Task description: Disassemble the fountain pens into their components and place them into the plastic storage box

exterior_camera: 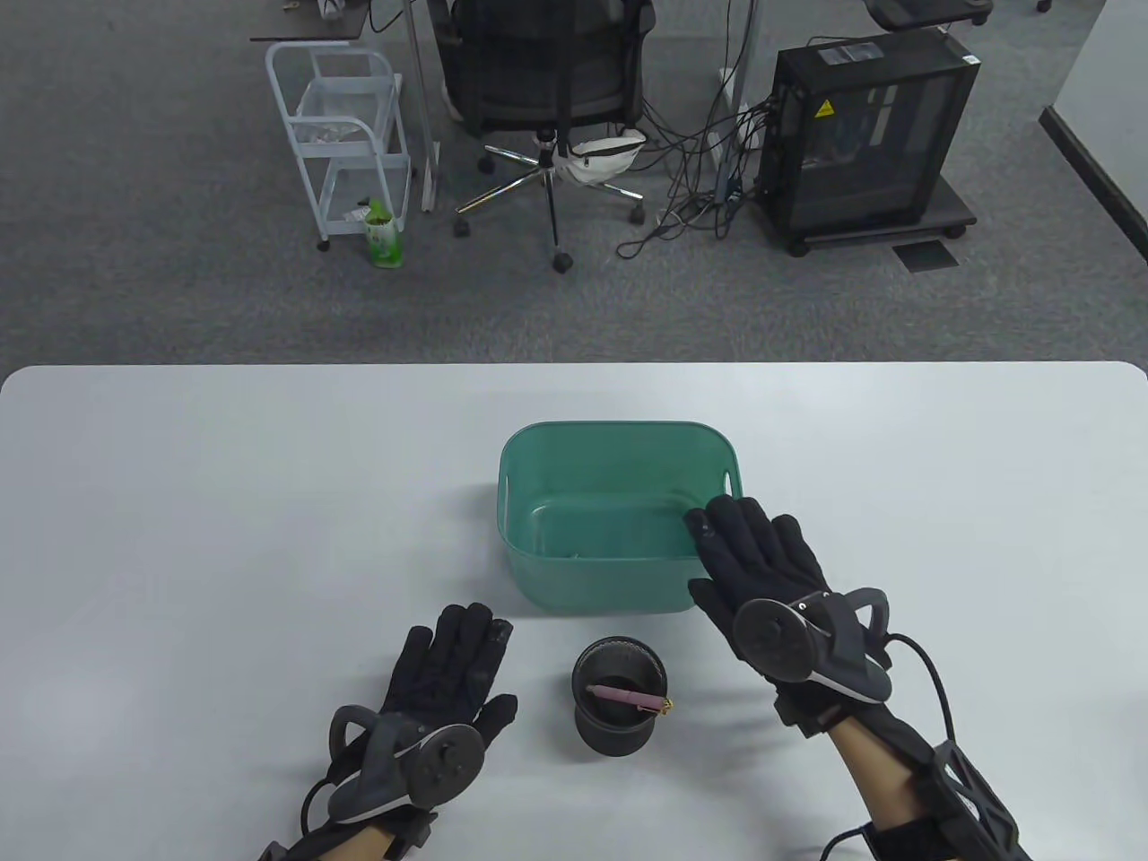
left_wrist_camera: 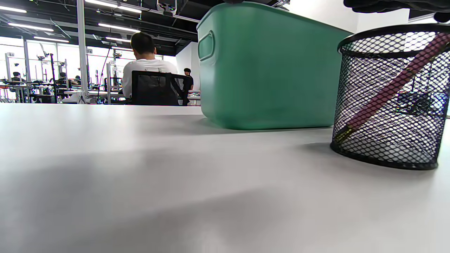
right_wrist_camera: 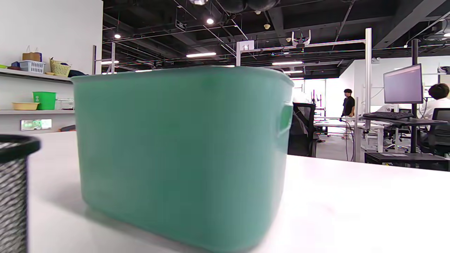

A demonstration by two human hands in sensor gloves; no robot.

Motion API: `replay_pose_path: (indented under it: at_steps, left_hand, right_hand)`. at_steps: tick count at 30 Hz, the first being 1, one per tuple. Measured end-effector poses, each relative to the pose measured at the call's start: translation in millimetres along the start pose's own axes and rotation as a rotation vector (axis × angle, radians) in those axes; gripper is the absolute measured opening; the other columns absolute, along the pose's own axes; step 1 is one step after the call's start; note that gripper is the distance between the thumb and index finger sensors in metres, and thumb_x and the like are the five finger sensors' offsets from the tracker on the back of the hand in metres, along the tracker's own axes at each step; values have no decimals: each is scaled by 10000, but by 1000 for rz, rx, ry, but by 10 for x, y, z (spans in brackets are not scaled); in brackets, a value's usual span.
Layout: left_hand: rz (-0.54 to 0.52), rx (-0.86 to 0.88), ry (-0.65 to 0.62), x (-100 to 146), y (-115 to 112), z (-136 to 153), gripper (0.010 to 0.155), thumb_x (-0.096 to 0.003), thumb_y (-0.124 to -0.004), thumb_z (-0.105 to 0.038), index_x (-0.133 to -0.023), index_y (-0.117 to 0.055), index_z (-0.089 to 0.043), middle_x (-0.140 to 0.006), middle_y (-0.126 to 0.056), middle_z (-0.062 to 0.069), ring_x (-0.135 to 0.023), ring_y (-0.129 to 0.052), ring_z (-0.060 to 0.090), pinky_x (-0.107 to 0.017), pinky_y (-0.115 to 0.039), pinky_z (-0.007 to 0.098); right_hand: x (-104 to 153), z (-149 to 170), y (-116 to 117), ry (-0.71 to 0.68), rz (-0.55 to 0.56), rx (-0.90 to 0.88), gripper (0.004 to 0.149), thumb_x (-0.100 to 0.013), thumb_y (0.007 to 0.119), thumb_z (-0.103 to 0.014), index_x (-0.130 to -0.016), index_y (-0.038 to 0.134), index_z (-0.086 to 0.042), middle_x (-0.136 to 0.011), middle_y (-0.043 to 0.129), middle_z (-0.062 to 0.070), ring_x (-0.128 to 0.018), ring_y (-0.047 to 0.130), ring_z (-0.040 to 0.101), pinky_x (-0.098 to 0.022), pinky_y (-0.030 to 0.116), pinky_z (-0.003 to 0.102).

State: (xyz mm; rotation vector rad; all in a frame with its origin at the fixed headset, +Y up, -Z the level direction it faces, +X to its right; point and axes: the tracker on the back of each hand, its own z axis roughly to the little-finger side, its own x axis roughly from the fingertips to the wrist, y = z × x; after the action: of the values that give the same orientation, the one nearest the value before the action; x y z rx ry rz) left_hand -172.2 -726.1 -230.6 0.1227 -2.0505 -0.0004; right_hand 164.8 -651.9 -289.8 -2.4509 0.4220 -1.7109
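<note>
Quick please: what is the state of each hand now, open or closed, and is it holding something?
Left hand: open, flat on the table, holding nothing.
Right hand: open, fingers straight, at the near right corner of the green box, holding nothing.

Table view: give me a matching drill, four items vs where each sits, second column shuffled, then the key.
Things:
1. pink pen
2. green storage box
3. left hand
4. right hand

Places:
A. over the box's near right corner
B. flat on the table, left of the mesh cup
C. leaning inside the mesh cup
D. on the table, behind the cup

Pairs: 1-C, 2-D, 3-B, 4-A
</note>
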Motion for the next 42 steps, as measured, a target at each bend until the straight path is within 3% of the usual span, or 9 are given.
replay_pose_path:
  at_steps: [6,15,27,42]
  left_hand:
    - [-1,2,1,1,0,1,733,-676,-420,-512,-1281,-276,-124,-1353,-289,150,-1234,-264,398,-888,-183,549]
    - [-2,1,0,2,-1,-3,734,-675,-417,-513,-1281,-269,-126,-1352,-289,149,-1234,-265,397,-888,-183,548]
    - [0,2,6,2,0,2,733,-674,-417,-514,-1280,-273,-127,-1351,-292,150,-1234,-267,395,-888,-185,547]
    - [14,-14,-4,0,-14,-18,741,-671,-423,-523,-1280,-277,-127,-1351,-290,150,-1234,-262,394,-887,-180,550]
  right_hand:
    - [322,44,56,27,1,-18,669,-596,497,-517,-1206,422,-252,-1252,360,33,-1153,406,271,-857,334,475]
    - [598,56,216,71,-8,-65,675,-596,499,-519,-1207,417,-244,-1251,356,39,-1151,397,281,-855,328,475]
    - [745,54,442,95,-27,-62,670,-596,491,-514,-1203,408,-243,-1247,348,44,-1145,391,287,-851,325,473]
    - [781,41,508,97,-69,-73,671,-593,491,-514,-1199,408,-238,-1244,347,46,-1142,388,292,-848,323,474]
